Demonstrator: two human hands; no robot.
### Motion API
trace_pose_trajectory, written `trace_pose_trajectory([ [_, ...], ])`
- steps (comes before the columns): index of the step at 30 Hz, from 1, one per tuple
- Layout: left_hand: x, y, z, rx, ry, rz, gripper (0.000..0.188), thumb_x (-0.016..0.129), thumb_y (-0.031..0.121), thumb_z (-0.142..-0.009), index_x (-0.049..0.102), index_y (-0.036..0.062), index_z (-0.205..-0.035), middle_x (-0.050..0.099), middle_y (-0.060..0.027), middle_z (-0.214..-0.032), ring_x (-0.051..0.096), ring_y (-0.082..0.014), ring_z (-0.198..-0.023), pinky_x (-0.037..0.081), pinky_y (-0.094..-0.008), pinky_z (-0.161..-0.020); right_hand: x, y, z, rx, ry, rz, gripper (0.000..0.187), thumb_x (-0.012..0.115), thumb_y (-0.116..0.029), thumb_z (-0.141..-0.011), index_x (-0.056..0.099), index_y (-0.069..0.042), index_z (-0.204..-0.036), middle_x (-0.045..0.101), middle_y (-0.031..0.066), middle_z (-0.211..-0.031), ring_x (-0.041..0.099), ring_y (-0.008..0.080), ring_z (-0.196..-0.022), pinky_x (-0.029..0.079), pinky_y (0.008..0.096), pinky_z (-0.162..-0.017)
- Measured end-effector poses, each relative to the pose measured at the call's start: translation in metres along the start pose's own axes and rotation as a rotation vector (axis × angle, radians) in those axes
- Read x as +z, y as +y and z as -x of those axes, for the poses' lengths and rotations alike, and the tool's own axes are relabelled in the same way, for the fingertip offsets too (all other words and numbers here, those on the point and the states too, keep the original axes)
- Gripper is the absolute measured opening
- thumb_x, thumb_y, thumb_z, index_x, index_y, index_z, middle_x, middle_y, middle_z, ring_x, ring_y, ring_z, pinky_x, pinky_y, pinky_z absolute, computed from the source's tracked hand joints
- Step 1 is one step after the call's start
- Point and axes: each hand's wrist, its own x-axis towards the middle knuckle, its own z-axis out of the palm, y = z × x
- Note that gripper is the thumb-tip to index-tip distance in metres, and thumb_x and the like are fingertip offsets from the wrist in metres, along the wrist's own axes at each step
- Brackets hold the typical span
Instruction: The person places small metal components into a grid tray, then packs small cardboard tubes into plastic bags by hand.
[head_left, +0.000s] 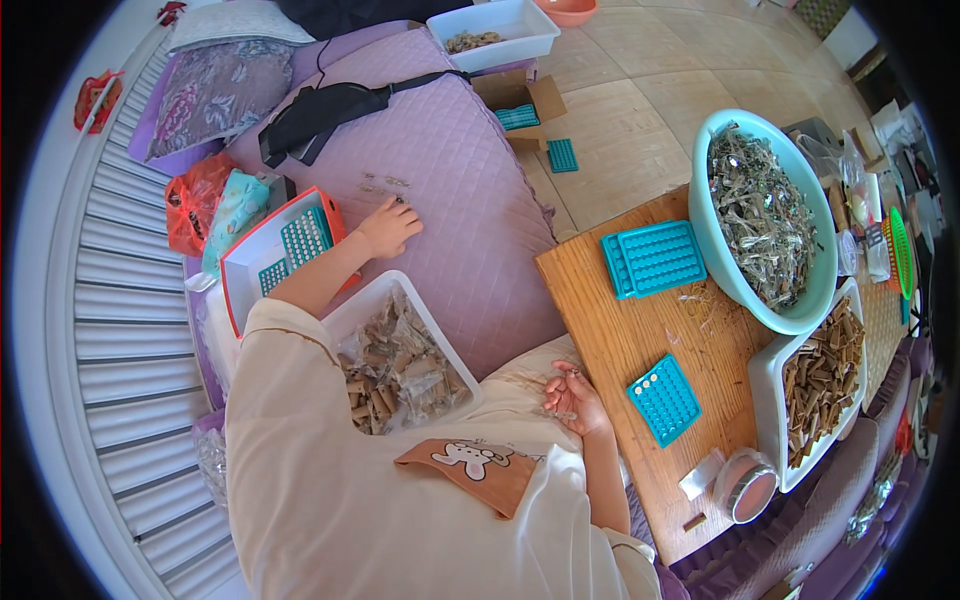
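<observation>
The room had a tiled floor (620, 90), a bed (480, 220) towards 12 o'clock and a wooden worktop (620, 330) at 4 o'clock. Progress was judged partial: the single teal tray (668, 405) at 4 o'clock carried about three white pieces in one corner, its other cells looking unfilled. Two trays (305, 238) in the red-and-white box (245, 262), between 9 and 10 o'clock, appeared largely filled. Much stock remained in the one blue basin (722, 275), towards 2 o'clock, and the one white bin (775, 400), past 3 o'clock.

Roughly five small parts (385, 183) lay on the bed at 11 o'clock; an exact count was not possible. The left hand (390, 230), at 10 o'clock, was palm down beside them, fingers loosely bent; its grip could not be determined. The right hand (577, 400), between 4 and 5 o'clock, was palm up and half curled, with small pieces at its fingers; whether gripped could not be determined.
</observation>
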Motion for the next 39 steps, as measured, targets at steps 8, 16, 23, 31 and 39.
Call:
trace_pose_trajectory([
  [8,-0.048,0.049,-0.007,-0.742,0.689,0.815,0.042,0.058,0.01,-0.071,0.045,0.005,-0.111,0.053,-0.0118,-0.101,0.051,-0.0252,-0.096,0.041,-0.0349,-0.08,0.013,0.001,0.014,-0.067,0.095,0.278,0.024,0.036,-0.02,-0.09,0.043,-0.005,-0.109,0.05,0.0038,-0.062,0.045,0.009,-0.05,0.044,0.026,-0.053],
  [16,-0.167,0.266,0.0,-0.189,0.631,1.31,0.036,0.063,0.013,-0.072,0.051,0.0051,-0.105,0.052,-0.0029,-0.06,0.051,-0.0119,-0.055,0.042,-0.024,-0.054,0.101,-0.019,0.056,-1.056,0.626,1.004,0.049,0.043,0.003,-0.082,0.024,0.0,-0.126,0.045,0.0017,-0.062,0.039,0.0049,-0.049,0.03,0.0186,-0.042],
  [23,-0.214,0.333,-0.038,0.136,0.724,1.624,0.038,0.067,0.012,-0.07,0.054,0.0046,-0.105,0.05,-0.0012,-0.071,0.048,-0.0081,-0.064,0.039,-0.0192,-0.056,0.107,-0.041,0.095,-1.43,0.883,1.483,0.056,0.049,0.006,-0.076,0.023,0.001,-0.126,0.047,0.0043,-0.055,0.042,0.011,-0.043,0.033,0.0222,-0.04],
  [31,-0.214,0.35,-0.061,0.245,0.514,1.602,0.014,0.064,0.007,-0.072,0.058,0.0013,-0.084,0.058,-0.0061,-0.082,0.056,-0.0118,-0.069,0.044,-0.0219,-0.058,0.099,-0.047,0.132,-1.249,1.002,1.52,0.046,0.053,0.006,-0.068,0.046,0.001,-0.113,0.053,0.0071,-0.056,0.051,0.0198,-0.046,0.04,0.0307,-0.044],
  [39,-0.21,0.353,-0.068,0.333,0.294,1.785,0.014,0.06,0.003,-0.076,0.056,-0.0009,-0.089,0.057,-0.0049,-0.083,0.055,-0.0095,-0.076,0.046,-0.0224,-0.067,0.096,-0.042,0.152,-1.274,1.023,1.403,0.026,0.06,0.006,-0.068,0.057,-0.002,-0.092,0.056,0.0077,-0.069,0.051,0.0137,-0.051,0.039,0.0222,-0.044],
])
